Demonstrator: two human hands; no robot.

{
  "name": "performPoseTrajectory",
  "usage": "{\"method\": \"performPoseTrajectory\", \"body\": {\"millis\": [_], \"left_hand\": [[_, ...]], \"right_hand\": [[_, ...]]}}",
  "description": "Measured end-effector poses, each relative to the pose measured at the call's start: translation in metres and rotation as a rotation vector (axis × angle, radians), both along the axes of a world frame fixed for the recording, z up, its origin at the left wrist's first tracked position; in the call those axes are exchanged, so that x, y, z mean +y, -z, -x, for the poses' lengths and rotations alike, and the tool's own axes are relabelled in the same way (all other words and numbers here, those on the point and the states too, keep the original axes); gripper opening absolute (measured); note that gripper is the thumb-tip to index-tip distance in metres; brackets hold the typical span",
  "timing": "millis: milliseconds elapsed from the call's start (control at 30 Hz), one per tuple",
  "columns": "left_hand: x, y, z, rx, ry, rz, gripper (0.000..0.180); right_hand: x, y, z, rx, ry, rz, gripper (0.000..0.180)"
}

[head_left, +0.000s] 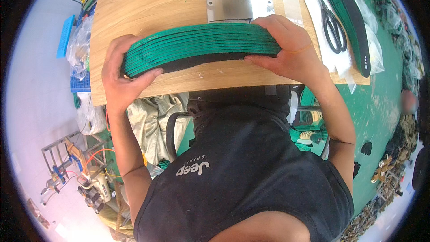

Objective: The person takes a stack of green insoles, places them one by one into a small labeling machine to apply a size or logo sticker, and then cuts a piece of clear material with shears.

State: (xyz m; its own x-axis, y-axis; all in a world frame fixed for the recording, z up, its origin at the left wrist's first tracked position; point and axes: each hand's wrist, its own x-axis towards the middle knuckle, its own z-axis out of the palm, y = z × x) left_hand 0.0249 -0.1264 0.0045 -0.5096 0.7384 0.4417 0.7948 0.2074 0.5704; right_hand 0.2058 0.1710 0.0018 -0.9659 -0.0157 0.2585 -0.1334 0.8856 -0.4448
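A thick stack of green and black shoe insoles point(201, 42) stands on its long edges over the wooden table point(143, 4), near its front edge. My left hand point(123, 69) grips the left end, with the thumb on the black face nearest me. At the right end my right hand point(289, 47) is closed round the stack, its thumb along the lower side and fingers over the top. The green edges lie pressed together in a curved row. Just behind the stack is a shiny metal plate point(239, 6).
Black-handled scissors point(333, 29) lie on white sheeting at the table's right, beside another insole stack point(349, 24). Clear plastic strips hang over the front right edge. Blue crates point(80, 78) and plastic bags stand off the left side. More insoles point(307, 118) show under the table.
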Motion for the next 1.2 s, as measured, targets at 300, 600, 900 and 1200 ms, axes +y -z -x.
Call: {"method": "performPoseTrajectory", "body": {"millis": [300, 600, 900, 1200], "left_hand": [[0.011, -0.011, -0.010, -0.230, -0.026, 0.061, 0.064], [0.003, 0.020, 0.002, 0.042, -0.047, -0.128, 0.062], [-0.006, 0.007, 0.006, -0.063, 0.016, -0.029, 0.066], [-0.001, 0.032, 0.002, -0.155, -0.004, -0.161, 0.067]], "right_hand": [[-0.003, 0.001, 0.008, 0.120, -0.105, -0.153, 0.071], [-0.002, 0.004, 0.003, 0.180, -0.045, 0.096, 0.065], [0.005, 0.013, 0.003, 0.112, -0.059, 0.219, 0.068], [0.013, 0.011, -0.008, 0.082, -0.145, 0.259, 0.073]]}}
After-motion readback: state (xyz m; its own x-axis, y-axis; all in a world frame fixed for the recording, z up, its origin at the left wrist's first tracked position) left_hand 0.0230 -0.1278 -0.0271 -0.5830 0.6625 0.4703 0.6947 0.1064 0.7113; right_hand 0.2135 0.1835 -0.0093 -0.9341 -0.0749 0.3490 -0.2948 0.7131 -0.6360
